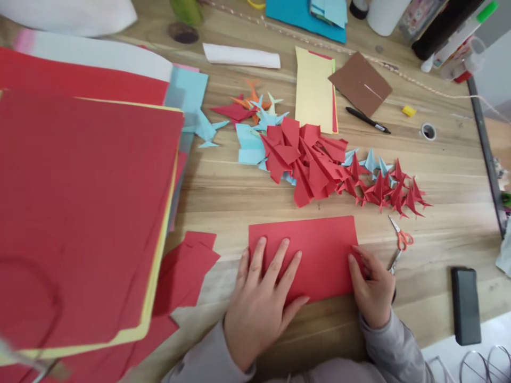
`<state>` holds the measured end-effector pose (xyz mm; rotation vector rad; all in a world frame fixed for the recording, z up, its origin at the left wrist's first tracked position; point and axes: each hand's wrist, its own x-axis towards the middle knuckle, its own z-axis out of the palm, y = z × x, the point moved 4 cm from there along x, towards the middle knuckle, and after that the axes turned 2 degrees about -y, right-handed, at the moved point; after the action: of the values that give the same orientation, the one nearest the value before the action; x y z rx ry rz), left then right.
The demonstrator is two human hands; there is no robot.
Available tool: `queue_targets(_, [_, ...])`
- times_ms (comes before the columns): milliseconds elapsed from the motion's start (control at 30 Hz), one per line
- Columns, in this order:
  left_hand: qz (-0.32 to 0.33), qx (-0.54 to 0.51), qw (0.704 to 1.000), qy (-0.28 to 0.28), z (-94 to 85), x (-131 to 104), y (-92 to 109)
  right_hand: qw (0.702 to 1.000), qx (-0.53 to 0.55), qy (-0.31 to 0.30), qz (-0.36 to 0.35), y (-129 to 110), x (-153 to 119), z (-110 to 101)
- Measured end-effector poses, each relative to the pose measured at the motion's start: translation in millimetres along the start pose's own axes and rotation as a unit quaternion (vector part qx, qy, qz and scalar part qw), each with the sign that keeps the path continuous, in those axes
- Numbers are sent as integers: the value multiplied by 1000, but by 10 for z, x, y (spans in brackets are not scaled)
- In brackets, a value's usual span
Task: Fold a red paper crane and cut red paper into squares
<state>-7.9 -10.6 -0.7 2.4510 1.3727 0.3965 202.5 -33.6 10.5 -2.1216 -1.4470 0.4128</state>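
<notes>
A rectangular sheet of red paper (319, 250) lies on the wooden table in front of me. My left hand (261, 298) rests flat on its left part, fingers spread. At the right edge, my right hand (373, 292) pinches the sheet between thumb and curled fingers. Beyond the sheet is a heap of folded red paper pieces (309, 159), with small red paper cranes (383, 189) and light blue ones (371, 159) to its right. Orange-handled scissors (404, 240) lie just past my right hand; a second pair is partly hidden behind it.
Large red sheets (88, 213) are stacked at the left, above loose red pieces (187, 271). Farther back lie yellow paper (315, 90), a brown square (361, 82), a black pen (367, 119) and a tape roll (428, 131). A black case (466, 306) sits near the right front edge.
</notes>
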Motion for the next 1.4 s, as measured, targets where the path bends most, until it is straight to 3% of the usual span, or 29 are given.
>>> queue_targets(900, [-3,-10,1000,19,-10,17,13,999,-43,-10,4,-67,45,8])
queue_targets(1200, [-9,3,1000,4,-54,51,44,998,-53,-18,-23,-84,83,10])
queue_targets(1400, [-13,14,1000,0,-83,88,66,987,-122,-36,-95,-141,79,-89])
